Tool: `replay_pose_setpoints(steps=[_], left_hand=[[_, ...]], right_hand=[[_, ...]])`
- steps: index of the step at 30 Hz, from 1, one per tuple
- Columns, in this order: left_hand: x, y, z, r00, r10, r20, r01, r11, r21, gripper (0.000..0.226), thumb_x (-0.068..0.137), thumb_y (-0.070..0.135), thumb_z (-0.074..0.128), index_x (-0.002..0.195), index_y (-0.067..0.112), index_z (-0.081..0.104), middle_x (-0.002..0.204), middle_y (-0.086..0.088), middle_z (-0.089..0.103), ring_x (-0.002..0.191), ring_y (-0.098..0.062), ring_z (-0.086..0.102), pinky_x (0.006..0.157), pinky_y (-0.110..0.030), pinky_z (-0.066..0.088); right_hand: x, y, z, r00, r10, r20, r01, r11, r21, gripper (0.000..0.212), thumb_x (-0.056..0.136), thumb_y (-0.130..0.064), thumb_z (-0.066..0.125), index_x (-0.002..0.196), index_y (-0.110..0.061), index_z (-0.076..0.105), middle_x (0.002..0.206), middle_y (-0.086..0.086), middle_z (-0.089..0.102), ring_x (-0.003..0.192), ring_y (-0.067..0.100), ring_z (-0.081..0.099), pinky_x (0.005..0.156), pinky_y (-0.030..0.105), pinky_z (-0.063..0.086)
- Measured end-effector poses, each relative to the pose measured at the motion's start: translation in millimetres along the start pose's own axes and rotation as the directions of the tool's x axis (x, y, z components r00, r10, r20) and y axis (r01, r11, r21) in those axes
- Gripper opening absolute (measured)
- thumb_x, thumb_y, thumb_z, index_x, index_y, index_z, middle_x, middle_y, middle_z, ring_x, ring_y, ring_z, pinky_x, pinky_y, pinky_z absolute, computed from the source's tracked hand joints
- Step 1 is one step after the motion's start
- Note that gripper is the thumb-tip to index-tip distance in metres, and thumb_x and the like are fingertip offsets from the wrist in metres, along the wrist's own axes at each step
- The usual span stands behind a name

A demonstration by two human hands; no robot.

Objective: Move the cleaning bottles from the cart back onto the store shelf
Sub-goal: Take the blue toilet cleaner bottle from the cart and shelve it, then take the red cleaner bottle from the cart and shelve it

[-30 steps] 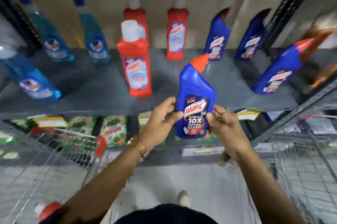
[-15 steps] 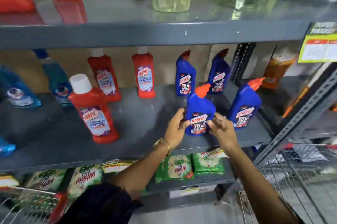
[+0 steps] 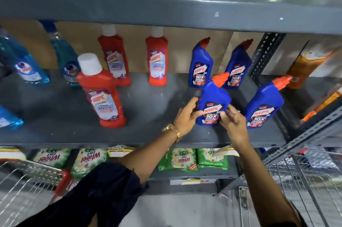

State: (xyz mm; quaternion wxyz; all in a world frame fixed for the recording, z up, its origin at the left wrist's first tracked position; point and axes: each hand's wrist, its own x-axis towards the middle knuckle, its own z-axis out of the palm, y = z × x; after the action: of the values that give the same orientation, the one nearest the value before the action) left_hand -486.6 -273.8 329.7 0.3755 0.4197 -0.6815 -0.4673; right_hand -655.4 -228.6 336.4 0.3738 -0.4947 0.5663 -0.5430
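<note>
We take the blue bottle [image 3: 212, 105] between the hands as our landmark; it stands upright near the front of the grey shelf [image 3: 151, 132]. Far to its left, three pale blue bottles [image 3: 27, 67] are blurred, and the lowest one is cut off by the picture's edge, so we cannot read their labels. Nearer, still to its left, a red bottle [image 3: 103, 95] with a white cap stands forward on the shelf, partly covering one of two more red bottles [image 3: 157, 60] at the back wall.

The left hand [image 3: 187, 118] curls around the blue bottle's left side and the right hand [image 3: 232, 122] closes on its right side, so both grip it low down; fingers hide the edges of its label. We cannot tell whether its base fully rests on the shelf.

Behind it stand two more blue bottles [image 3: 200, 64]; its orange cap overlaps the right one. Just to its right stands another blue bottle [image 3: 264, 105], close but apart from it. Beyond that, past the upright post [image 3: 264, 51], orange things are too blurred to name.

Above, the upper shelf [image 3: 166, 10] cuts off red and clear bottles. Below, green packets [image 3: 183, 159] lie on a lower shelf, some hidden by the left arm. Wire carts [image 3: 311, 180] show at both lower corners, cut off.
</note>
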Motion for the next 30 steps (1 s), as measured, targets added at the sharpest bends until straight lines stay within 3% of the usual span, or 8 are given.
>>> replay_pose_setpoints(steps=[2, 5, 9, 12, 15, 19, 25, 30], left_hand=[[-3.4, 1.4, -4.4, 0.999, -0.026, 0.039, 0.026, 1.000, 0.009, 0.053, 0.086, 0.036, 0.054, 0.133, 0.017, 0.037, 0.133, -0.013, 0.057, 0.120, -0.025, 0.057, 0.100, -0.048, 0.050], [-29.7, -1.1, -16.9, 0.999, -0.038, 0.037, 0.038, 0.999, 0.010, 0.072, 0.084, 0.034, 0.055, 0.145, 0.016, 0.023, 0.150, -0.011, 0.037, 0.138, -0.022, 0.037, 0.114, -0.043, 0.034], [-111.5, -6.5, -65.5, 0.997, 0.025, -0.079, -0.029, 0.999, -0.045, 0.048, 0.089, 0.022, 0.057, 0.135, 0.016, 0.043, 0.140, -0.006, 0.050, 0.126, -0.015, 0.049, 0.101, -0.026, 0.043], [-194.8, -17.7, -122.0, 0.961, 0.120, -0.250, -0.100, 0.991, 0.089, 0.029, 0.090, 0.018, 0.056, 0.119, 0.019, 0.057, 0.118, 0.001, 0.062, 0.105, -0.015, 0.062, 0.091, -0.028, 0.049], [-287.6, -43.7, -186.4, 0.862, 0.055, -0.503, 0.046, 0.981, 0.187, 0.021, 0.091, 0.013, 0.054, 0.110, 0.021, 0.060, 0.107, 0.003, 0.064, 0.099, -0.014, 0.061, 0.088, -0.028, 0.048], [-403.7, -113.3, -259.3, 0.726, -0.073, -0.684, 0.431, 0.823, 0.369, 0.019, 0.091, 0.017, 0.052, 0.109, 0.018, 0.058, 0.108, -0.005, 0.063, 0.101, -0.021, 0.055, 0.085, -0.029, 0.042], [-539.5, -255.6, -293.0, 0.373, -0.762, -0.529, 0.914, 0.400, 0.067, 0.053, 0.087, 0.031, 0.046, 0.125, -0.006, 0.049, 0.125, -0.032, 0.053, 0.115, -0.046, 0.053, 0.097, -0.046, 0.043], [-563.9, -329.2, -281.3, 0.055, -0.923, -0.381, 0.968, 0.142, -0.205, 0.054, 0.088, 0.035, 0.054, 0.129, 0.001, 0.044, 0.127, -0.025, 0.054, 0.118, -0.040, 0.053, 0.090, -0.035, 0.045]], right_hand=[[-7.6, 1.9, 6.0, 0.997, -0.001, -0.073, 0.002, 1.000, 0.009, 0.034, 0.091, -0.016, 0.056, 0.124, -0.023, 0.058, 0.129, 0.015, 0.060, 0.113, 0.019, 0.059, 0.099, 0.041, 0.046], [-38.4, 8.7, 32.3, 0.921, -0.032, -0.388, 0.022, 0.999, -0.030, 0.032, 0.092, -0.020, 0.055, 0.119, -0.004, 0.059, 0.121, 0.019, 0.064, 0.102, 0.000, 0.060, 0.097, 0.031, 0.048], [-99.4, -5.4, 103.0, 0.786, -0.169, -0.595, 0.088, 0.983, -0.163, 0.014, 0.096, -0.022, 0.050, 0.103, -0.016, 0.060, 0.094, 0.005, 0.061, 0.078, -0.011, 0.056, 0.074, 0.015, 0.046], [-149.7, -8.1, 182.5, 0.927, -0.176, -0.331, 0.089, 0.961, -0.261, 0.014, 0.094, -0.028, 0.046, 0.096, -0.022, 0.059, 0.089, 0.002, 0.059, 0.081, 0.017, 0.058, 0.077, 0.028, 0.043], [-210.7, -9.6, 277.6, 0.984, -0.113, 0.140, 0.152, 0.939, -0.307, 0.026, 0.094, -0.028, 0.045, 0.099, -0.011, 0.064, 0.094, -0.001, 0.058, 0.088, 0.013, 0.054, 0.082, 0.016, 0.038], [-274.1, -6.5, 389.1, 0.706, -0.021, 0.708, 0.277, 0.928, -0.248, 0.022, 0.094, -0.024, 0.048, 0.099, -0.014, 0.066, 0.094, 0.000, 0.065, 0.090, 0.016, 0.060, 0.075, 0.023, 0.040], [-324.9, 27.8, 487.5, 0.427, 0.320, 0.846, 0.571, 0.630, -0.526, 0.020, 0.091, -0.022, 0.046, 0.098, -0.014, 0.062, 0.103, 0.014, 0.070, 0.099, 0.034, 0.063, 0.077, 0.036, 0.045], [-332.7, 49.6, 504.5, 0.450, 0.384, 0.806, 0.757, 0.315, -0.572, 0.019, 0.085, -0.018, 0.050, 0.099, -0.019, 0.064, 0.102, 0.008, 0.073, 0.095, 0.027, 0.068, 0.066, 0.030, 0.037]])
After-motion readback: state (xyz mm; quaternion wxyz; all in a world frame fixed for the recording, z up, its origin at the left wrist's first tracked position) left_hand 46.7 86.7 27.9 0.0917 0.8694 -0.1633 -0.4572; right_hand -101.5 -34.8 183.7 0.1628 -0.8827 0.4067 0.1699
